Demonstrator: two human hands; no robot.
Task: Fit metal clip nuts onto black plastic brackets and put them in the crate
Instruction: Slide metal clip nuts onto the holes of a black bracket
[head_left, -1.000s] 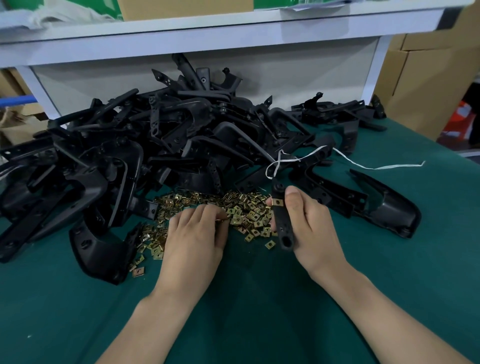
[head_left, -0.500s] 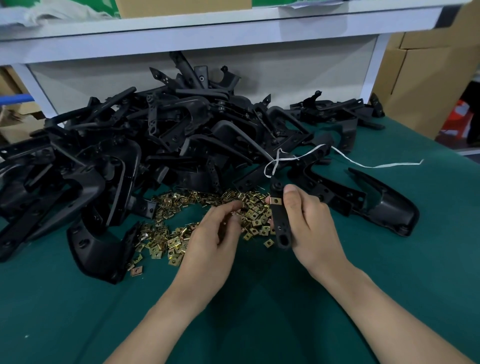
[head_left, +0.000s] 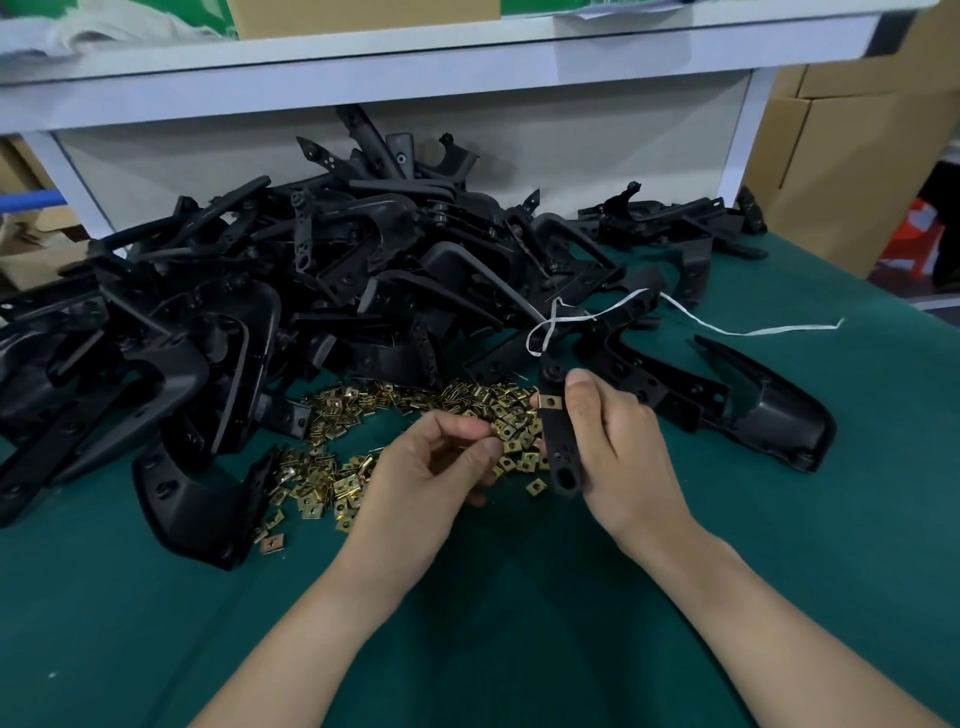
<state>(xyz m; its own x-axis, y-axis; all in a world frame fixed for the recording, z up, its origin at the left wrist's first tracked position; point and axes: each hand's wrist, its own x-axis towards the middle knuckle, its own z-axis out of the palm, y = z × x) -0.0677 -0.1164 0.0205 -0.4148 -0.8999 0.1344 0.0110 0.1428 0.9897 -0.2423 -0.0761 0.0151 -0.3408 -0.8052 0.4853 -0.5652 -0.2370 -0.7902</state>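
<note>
With nut (head_left: 502, 430) pinched in left grip (head_left: 434, 467), bracket (head_left: 560, 447) clasped in right grip (head_left: 621, 441), line up nut mouth; push square onto edge.

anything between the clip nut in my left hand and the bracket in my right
Nothing visible. The left hand pinches a clip nut just left of the bracket that the right hand grips; only an open gap above the loose nuts separates them.

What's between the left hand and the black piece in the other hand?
Loose gold clip nuts on the table, seen in the head view: they lie between the left hand, pinching one nut, and the black bracket in the right hand.
</note>
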